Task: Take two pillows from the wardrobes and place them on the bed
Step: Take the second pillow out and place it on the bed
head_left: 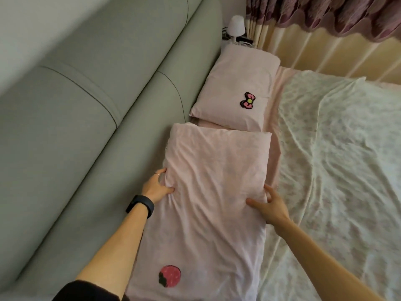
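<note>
Two pink pillows lie on the bed (338,161) along the grey-green headboard. The near pillow (208,192) carries a strawberry patch at its lower end. My left hand (157,187) pinches its left edge, thumb on top of the fabric. My right hand (270,206) grips its right edge, fingers spread around the side. The far pillow (236,88) has a bow patch and lies flat beyond the near one, untouched.
A padded grey-green headboard (91,101) runs along the left. A pale floral sheet covers the bed to the right. A small white lamp (237,26) stands behind the far pillow. Cream and purple curtains (325,40) hang at the back.
</note>
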`<state>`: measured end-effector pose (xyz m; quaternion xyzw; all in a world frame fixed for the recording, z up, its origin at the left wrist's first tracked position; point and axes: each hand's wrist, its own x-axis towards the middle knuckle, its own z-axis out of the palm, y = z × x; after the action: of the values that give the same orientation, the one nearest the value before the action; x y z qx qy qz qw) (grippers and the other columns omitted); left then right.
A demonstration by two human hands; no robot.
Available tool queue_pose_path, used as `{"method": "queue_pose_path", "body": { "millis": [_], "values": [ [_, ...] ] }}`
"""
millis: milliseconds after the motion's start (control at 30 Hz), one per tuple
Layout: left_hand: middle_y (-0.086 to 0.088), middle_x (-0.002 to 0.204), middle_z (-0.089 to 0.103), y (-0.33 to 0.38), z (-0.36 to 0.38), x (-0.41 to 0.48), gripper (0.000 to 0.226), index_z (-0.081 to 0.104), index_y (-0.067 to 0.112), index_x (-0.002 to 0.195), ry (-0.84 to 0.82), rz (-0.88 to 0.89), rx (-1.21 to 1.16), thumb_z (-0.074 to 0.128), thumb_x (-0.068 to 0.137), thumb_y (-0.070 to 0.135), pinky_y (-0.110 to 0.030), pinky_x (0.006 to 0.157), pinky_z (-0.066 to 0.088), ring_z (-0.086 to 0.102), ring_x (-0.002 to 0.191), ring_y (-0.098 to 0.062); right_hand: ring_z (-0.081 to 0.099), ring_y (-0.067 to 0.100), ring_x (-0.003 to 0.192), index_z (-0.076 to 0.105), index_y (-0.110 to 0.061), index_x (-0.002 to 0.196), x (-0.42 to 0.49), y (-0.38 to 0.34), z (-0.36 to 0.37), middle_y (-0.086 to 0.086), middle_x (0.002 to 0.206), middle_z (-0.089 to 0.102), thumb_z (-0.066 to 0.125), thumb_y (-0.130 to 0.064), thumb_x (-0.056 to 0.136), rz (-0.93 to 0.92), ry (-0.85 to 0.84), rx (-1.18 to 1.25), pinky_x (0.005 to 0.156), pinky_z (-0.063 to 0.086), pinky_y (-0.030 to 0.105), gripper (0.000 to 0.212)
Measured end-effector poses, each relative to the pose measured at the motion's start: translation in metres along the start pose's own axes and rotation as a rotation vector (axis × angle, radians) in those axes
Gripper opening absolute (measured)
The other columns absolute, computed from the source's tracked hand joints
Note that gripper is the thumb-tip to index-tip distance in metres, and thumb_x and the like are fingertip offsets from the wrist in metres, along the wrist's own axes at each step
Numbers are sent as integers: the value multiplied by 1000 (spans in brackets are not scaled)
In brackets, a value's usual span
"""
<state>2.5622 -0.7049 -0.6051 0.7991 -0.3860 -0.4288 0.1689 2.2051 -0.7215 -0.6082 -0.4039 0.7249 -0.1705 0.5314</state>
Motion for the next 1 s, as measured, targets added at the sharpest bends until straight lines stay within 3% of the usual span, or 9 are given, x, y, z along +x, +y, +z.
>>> {"method": "queue_pose_path", "body": {
  "millis": [167,267,400,467,600,700,767,867,1000],
  "values": [
    [-1,145,51,14,-7,78,70,44,27,145,39,62,19,75,83,23,-30,97,43,53,126,-27,72,27,93,48,-43,142,67,-14,32,0,113,70,92,-35,68,98,-1,88,69,65,49,86],
    [-3,145,52,13,0,118,61,47,25,143,78,80,-4,71,87,21,-32,100,43,52,128,-28,72,32,96,48,-41,142,109,-15,48,5,117,70,92,-34,69,131,4,107,71,64,53,86],
    [-3,152,45,-1,23,155,66,39,24,149,45,44,-36,68,90,24,-35,107,39,45,136,-27,67,32,102,45,-39,147,150,-9,66,5,126,65,86,-34,76,138,59,29,73,63,46,82],
    [-5,158,35,-10,39,160,68,34,22,152,86,69,7,64,92,28,-37,114,32,34,144,-25,64,35,112,41,-35,150,158,-5,74,11,137,60,81,-35,83,154,97,-34,85,61,50,78],
    [-7,163,23,-29,79,143,65,34,30,152,186,280,317,52,93,50,-43,120,24,19,150,-25,27,42,146,28,-30,156,142,5,98,13,165,21,60,-53,92,-32,263,-388,117,30,54,75],
    [-3,165,15,-45,107,144,67,29,39,152,167,424,526,37,91,65,-53,120,18,10,152,-28,-7,31,155,19,-47,156,141,0,130,-3,171,-2,41,-69,93,-370,221,-632,123,6,54,70],
    [0,167,4,-65,122,152,70,17,46,154,126,385,589,33,90,70,-56,120,13,4,153,-30,-25,28,153,3,-57,153,158,4,145,-9,168,-19,29,-78,91,-438,135,-809,119,-10,59,71],
    [5,166,-14,-104,139,162,71,-5,53,151,105,263,618,20,89,76,-57,120,10,-2,153,-29,-41,25,146,-19,-63,146,192,31,151,-12,160,-39,16,-87,84,-323,9,-923,116,-11,71,75],
    [3,164,-21,-126,157,180,70,-10,55,149,133,258,609,13,88,77,-56,121,7,-6,152,-32,-45,20,143,-20,-62,146,218,69,159,-18,156,-44,12,-90,83,-334,38,-904,116,-12,68,76]
  ]
}}
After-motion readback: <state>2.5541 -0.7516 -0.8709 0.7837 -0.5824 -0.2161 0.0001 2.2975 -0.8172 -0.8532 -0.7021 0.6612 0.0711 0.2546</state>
